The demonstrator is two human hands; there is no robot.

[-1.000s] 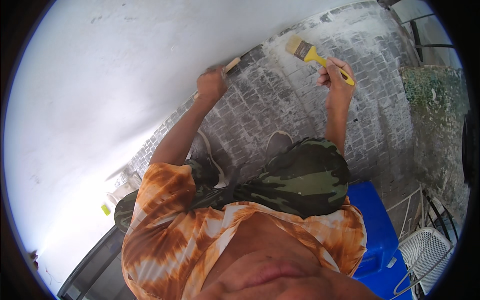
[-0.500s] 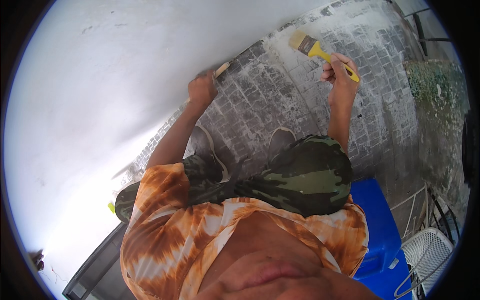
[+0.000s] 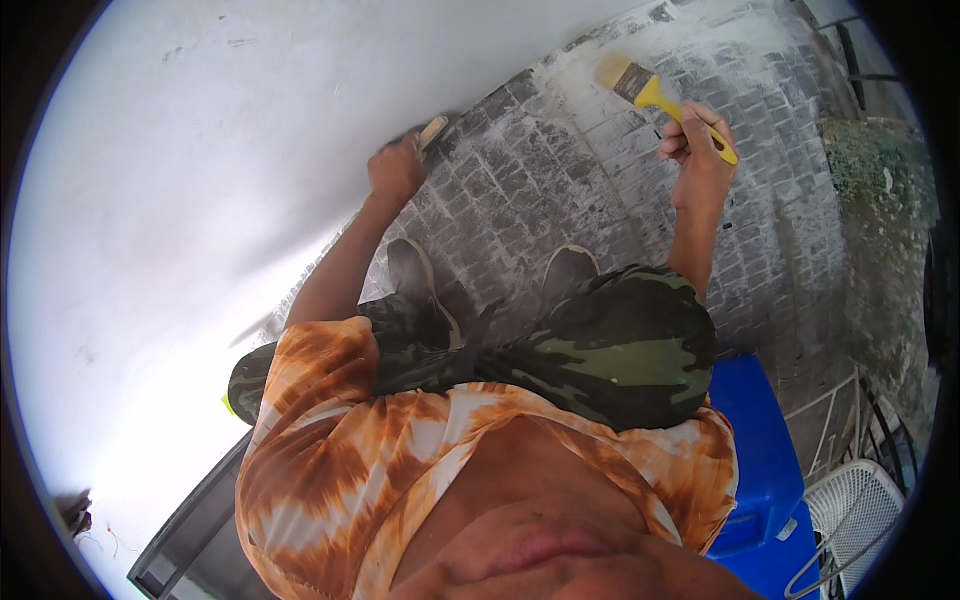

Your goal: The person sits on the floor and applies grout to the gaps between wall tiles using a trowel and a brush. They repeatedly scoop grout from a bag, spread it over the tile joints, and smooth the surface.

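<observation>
In my right hand is a flat paintbrush with a yellow handle, a dark ferrule and pale bristles. My fingers are wrapped round its handle, and the bristles point up and left over the dusty paving. My left hand is closed on a pale wooden handle right beside the white wall. One end of that handle sticks out past my fist; the rest is hidden, so I cannot tell the kind of tool.
Grey block paving with whitish dust runs along the foot of the wall. A blue plastic bin-like object stands behind me on the right, near a white mesh chair. A mossy wall bounds the far right. A dark grey tray-like object lies lower left.
My right hand has moved slightly right with the paintbrush. The left fist has shifted a little left and up along the wall, and the wooden handle in it is turned slightly.
</observation>
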